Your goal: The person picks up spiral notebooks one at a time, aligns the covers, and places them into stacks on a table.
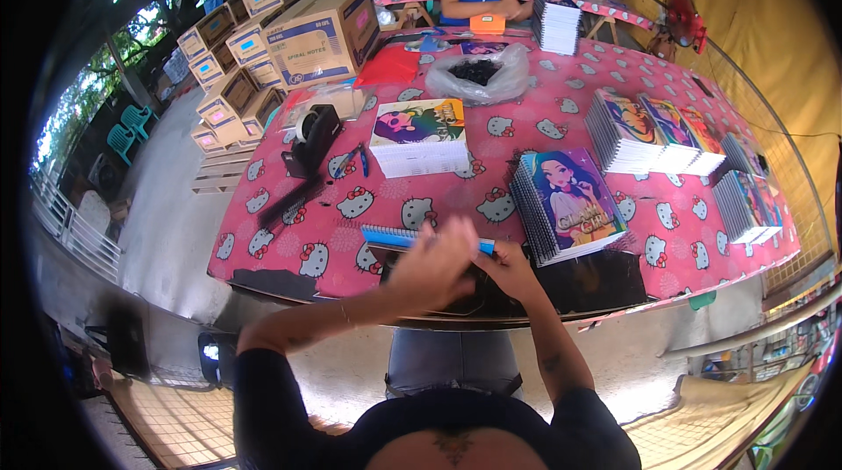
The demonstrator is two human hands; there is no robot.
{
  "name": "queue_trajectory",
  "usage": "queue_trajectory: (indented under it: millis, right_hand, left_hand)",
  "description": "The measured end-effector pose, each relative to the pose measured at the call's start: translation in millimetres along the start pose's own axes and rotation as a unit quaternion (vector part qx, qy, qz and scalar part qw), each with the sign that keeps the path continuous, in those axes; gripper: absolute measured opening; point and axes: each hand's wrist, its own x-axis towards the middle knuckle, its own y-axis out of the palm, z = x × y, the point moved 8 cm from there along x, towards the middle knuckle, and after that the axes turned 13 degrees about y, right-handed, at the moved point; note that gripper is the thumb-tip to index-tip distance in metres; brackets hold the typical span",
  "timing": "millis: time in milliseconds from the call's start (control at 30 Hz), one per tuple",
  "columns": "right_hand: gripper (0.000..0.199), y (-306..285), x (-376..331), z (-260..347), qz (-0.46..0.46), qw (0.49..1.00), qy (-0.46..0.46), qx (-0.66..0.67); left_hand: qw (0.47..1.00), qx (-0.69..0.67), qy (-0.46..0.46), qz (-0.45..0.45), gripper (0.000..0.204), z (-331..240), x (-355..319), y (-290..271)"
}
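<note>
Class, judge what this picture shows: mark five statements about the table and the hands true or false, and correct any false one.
1. The right hand holds the right end of a blue spiral notebook. True.
2. A black tape dispenser stands to the left of the middle notebook stack. True.
3. The left hand rests on the tape dispenser. False: it is at the blue spiral notebook, blurred.
4. The clear plastic bag holds bright yellow items. False: its contents are black.
5. The fan beyond the table is green. False: it is red.
</note>
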Motion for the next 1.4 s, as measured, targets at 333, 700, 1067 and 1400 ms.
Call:
queue_trajectory:
  millis: [333, 700, 1067, 1400]
  right_hand:
    - [0.014, 2, 1, 16, -0.003, 0.998, -0.046, -0.052]
    - [0.02, -28, -3, 45, 0.037, 0.999, 0.022, 0.002]
    - [0.013, -25, 2, 81, -0.129, 0.958, -0.082, -0.244]
    - [0.06, -104, -55, 180, -0.151, 0.986, -0.053, 0.035]
  left_hand:
    - [0.996, -0.032, -0.08, 0.018, 0.083, 26, 33, -16]
    - [0.959, -0.188, -0.139, -0.159, 0.014, 37, 32, -42]
    - [0.966, -0.182, -0.154, -0.101, 0.018, 44, 31, -64]
    - [0.95, -0.071, 0.056, -0.299, 0.048, 103, 174, -169]
